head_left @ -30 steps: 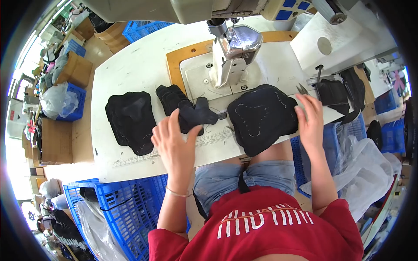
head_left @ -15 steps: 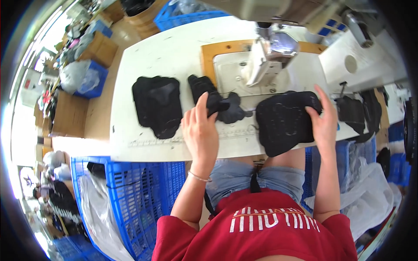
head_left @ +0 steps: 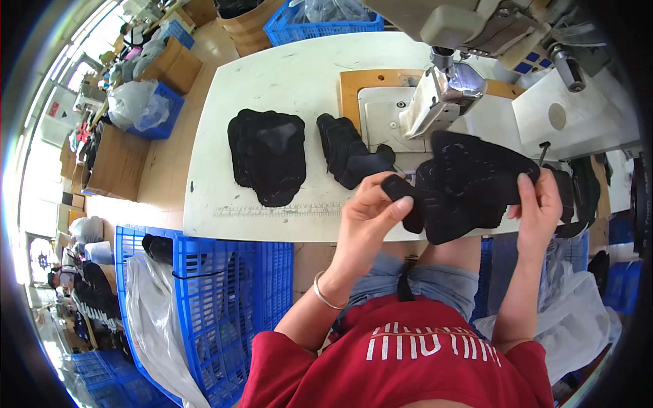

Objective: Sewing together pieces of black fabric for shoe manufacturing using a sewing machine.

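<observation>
My left hand (head_left: 367, 214) pinches a small black fabric strip (head_left: 407, 202) against the left edge of a large black shaped fabric panel (head_left: 469, 180). My right hand (head_left: 537, 207) grips that panel's right edge, holding it lifted just above the white sewing table (head_left: 286, 81). The panel hangs in front of the sewing machine head (head_left: 445, 92). Further left on the table lies a stack of small black pieces (head_left: 347, 149), and beyond it a stack of large black panels (head_left: 269, 155).
A blue plastic crate (head_left: 218, 299) with a clear plastic bag stands at my left, below the table edge. Cardboard boxes (head_left: 119, 160) and bags sit on the floor further left. Another blue crate (head_left: 326, 20) is behind the table. More black pieces (head_left: 581, 190) hang at right.
Both hands have lifted the large panel and the small strip off the table toward me. The view has also shifted, so the table and stacks sit further right and lower.
</observation>
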